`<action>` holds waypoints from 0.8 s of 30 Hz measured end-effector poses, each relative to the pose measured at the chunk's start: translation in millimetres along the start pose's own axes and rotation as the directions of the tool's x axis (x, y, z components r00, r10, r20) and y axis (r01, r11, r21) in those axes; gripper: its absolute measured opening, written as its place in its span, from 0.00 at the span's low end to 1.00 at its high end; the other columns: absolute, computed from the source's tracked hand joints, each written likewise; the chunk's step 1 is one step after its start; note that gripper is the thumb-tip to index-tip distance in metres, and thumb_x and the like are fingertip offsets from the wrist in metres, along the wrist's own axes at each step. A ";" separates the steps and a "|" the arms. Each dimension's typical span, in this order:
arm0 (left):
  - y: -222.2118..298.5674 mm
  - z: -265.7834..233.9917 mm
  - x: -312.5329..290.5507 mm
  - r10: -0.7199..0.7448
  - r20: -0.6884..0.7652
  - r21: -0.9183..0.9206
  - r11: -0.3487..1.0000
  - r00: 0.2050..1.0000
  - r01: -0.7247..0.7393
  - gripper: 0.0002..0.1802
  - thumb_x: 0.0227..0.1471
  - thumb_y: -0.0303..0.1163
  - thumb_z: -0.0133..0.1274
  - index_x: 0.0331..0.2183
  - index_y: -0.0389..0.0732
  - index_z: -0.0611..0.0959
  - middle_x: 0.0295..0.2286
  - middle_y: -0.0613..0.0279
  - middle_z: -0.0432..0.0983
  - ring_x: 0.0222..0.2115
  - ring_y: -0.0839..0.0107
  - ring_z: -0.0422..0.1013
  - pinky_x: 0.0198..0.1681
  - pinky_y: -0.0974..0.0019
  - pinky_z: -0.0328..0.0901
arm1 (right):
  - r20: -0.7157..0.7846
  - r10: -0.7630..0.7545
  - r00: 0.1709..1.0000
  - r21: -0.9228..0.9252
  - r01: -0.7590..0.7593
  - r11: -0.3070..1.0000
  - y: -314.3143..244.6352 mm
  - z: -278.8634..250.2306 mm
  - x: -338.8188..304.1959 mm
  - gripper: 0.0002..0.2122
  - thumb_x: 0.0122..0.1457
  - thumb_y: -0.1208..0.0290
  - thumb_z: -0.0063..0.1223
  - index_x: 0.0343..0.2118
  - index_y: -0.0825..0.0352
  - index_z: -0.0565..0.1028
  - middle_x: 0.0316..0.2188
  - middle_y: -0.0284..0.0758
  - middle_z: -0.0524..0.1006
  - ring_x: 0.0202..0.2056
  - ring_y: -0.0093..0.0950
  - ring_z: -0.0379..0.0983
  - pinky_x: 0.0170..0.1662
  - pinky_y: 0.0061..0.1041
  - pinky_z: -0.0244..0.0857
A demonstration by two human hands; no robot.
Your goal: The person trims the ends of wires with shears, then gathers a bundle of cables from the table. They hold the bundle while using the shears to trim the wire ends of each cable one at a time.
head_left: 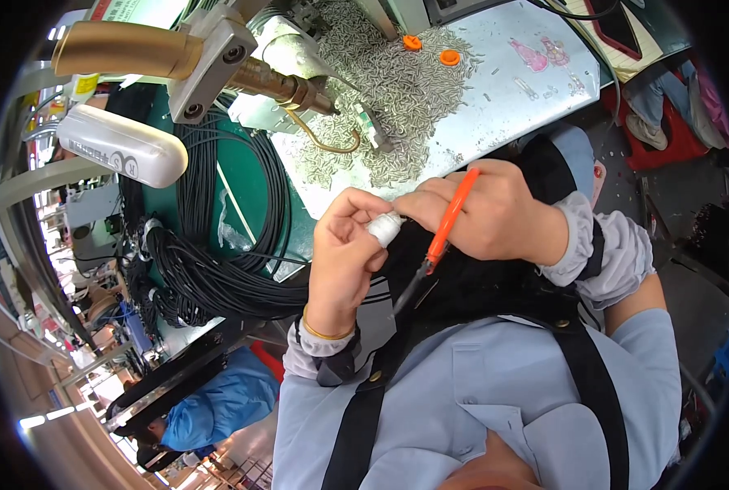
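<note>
My left hand (342, 247) is closed, its fingers curled in front of my chest. At its fingertips shows a small white wrapped piece (384, 229); whether it is tape round a finger or a held thing I cannot tell. My right hand (487, 214) is closed around a hand tool with an orange handle (453, 219). The tool's dark end slants down to the left, away from the fingertips. Thumb and forefinger of the right hand meet the left fingertips beside the white piece. Anything tiny pinched between them is hidden.
A heap of small metal pins (397, 106) covers much of the metal tabletop (495, 106), with two orange rings (449, 57) on it. Coiled black cables (209, 269) lie at left. A machine with a bronze cylinder (128, 51) overhangs the table. Another person in blue (217, 408) sits lower left.
</note>
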State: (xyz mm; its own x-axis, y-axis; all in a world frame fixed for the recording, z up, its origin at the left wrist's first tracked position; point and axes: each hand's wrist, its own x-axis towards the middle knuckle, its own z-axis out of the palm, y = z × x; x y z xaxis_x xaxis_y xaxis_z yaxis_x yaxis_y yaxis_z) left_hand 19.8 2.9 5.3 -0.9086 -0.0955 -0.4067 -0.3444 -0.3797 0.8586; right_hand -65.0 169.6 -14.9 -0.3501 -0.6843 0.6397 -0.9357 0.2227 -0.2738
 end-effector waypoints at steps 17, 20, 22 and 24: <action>-5.4 12.9 -10.0 0.218 -0.152 0.057 0.976 0.964 -0.212 0.10 0.43 0.17 0.49 0.32 0.33 0.74 0.30 0.64 0.70 0.25 0.84 0.64 0.23 0.83 0.56 | 0.204 0.503 0.840 0.412 -0.540 0.734 -12.4 -12.8 -0.7 0.12 0.40 0.65 0.60 0.20 0.66 0.70 0.15 0.31 0.70 0.13 0.26 0.67 0.16 0.20 0.57; -6.5 18.1 -10.7 0.350 -0.145 0.160 0.931 0.925 -0.327 0.10 0.43 0.16 0.49 0.33 0.33 0.74 0.30 0.63 0.70 0.28 0.82 0.66 0.25 0.82 0.58 | 0.358 0.507 0.784 0.311 -0.613 0.727 -13.9 -12.2 -1.4 0.15 0.39 0.62 0.61 0.17 0.66 0.68 0.12 0.33 0.69 0.12 0.30 0.66 0.16 0.22 0.58; -6.6 19.5 -10.0 0.413 -0.133 0.210 0.900 0.901 -0.382 0.10 0.43 0.16 0.49 0.33 0.33 0.74 0.30 0.63 0.71 0.30 0.80 0.67 0.27 0.82 0.59 | 0.430 0.511 0.745 0.256 -0.643 0.722 -15.7 -11.4 -2.3 0.17 0.39 0.60 0.62 0.15 0.67 0.67 0.10 0.34 0.68 0.12 0.32 0.66 0.16 0.23 0.58; -6.5 19.7 -8.3 0.439 -0.127 0.266 0.879 0.889 -0.396 0.11 0.43 0.15 0.48 0.33 0.33 0.74 0.30 0.62 0.71 0.31 0.78 0.68 0.29 0.80 0.60 | 0.436 0.525 0.731 0.240 -0.657 0.715 -19.0 -7.3 -2.8 0.16 0.41 0.62 0.60 0.14 0.67 0.66 0.09 0.35 0.67 0.12 0.35 0.66 0.16 0.24 0.58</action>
State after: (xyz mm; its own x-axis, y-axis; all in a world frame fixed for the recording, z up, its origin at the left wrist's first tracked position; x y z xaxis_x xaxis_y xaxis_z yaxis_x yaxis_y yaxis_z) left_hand 24.9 24.2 9.3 -0.9293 -0.3686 -0.0244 -0.0057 -0.0517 0.9986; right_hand -46.6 172.3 -6.3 -0.7278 -0.6857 0.0107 -0.4283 0.4424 -0.7880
